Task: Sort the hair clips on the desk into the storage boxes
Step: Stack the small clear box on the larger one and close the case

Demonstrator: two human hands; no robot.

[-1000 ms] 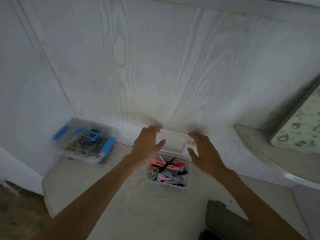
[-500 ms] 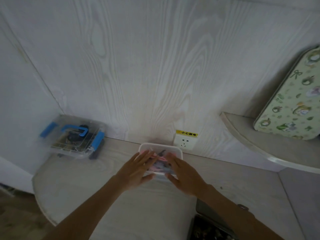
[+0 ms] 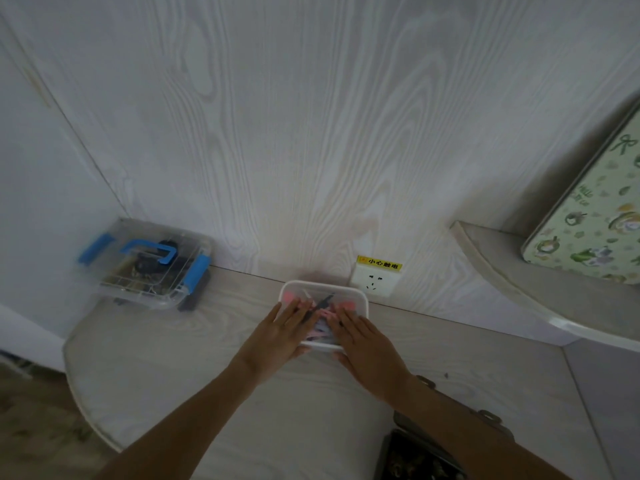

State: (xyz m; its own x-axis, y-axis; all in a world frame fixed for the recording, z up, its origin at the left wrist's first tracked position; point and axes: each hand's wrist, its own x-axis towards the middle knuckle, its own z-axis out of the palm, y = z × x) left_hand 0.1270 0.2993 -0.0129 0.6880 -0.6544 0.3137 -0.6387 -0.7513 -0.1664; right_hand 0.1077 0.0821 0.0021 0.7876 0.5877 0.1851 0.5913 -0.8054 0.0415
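A small white storage box (image 3: 360, 295) stands on the desk close to the back wall, its clear lid down over it. Pink, black and pale hair clips (image 3: 320, 308) show through the lid. My left hand (image 3: 277, 336) lies flat on the lid's left half, fingers straight. My right hand (image 3: 363, 344) lies flat on the right half, its thumb at the box's near edge. Both hands hide the near part of the box.
A clear box with blue latches and handle (image 3: 147, 263) sits at the desk's (image 3: 173, 368) far left. A dark case (image 3: 419, 455) lies open at the near edge. A wall socket (image 3: 375, 280) is behind the white box. A shelf (image 3: 502, 271) with a patterned tin (image 3: 595, 216) is at right.
The lid was raised a second ago with both hands at its edge; it now lies down over the box and both hands rest flat on it.
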